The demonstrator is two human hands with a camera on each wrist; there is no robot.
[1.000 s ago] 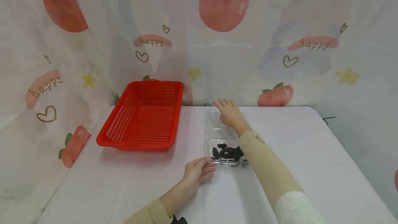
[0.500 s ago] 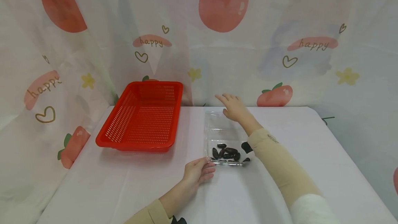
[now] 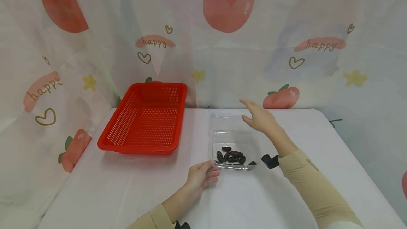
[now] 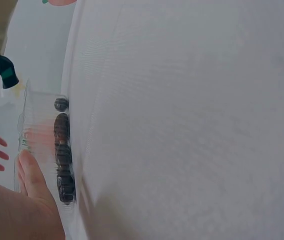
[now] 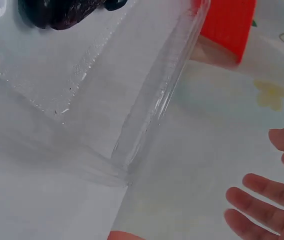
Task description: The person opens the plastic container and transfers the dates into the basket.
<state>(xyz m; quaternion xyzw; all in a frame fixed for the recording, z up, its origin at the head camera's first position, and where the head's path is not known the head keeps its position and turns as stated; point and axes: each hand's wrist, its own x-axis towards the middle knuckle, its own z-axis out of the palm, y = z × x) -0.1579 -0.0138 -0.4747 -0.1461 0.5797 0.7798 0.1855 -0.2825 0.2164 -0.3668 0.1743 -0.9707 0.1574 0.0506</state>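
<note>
Head view shows the left hand (image 3: 201,175) resting on the white surface (image 3: 302,186) with its fingers loosely curled against the near-left corner of a clear plastic clamshell box (image 3: 231,140), while the right hand (image 3: 259,117) hovers open with fingers spread just past the box's far-right corner, holding nothing. Dark oval dates (image 3: 231,156) lie clustered in the near half of the box, whose lid lies open flat toward the back. A red perforated basket (image 3: 146,119) stands to the left of it, well apart, before a fruit-printed curtain (image 3: 286,45).
</note>
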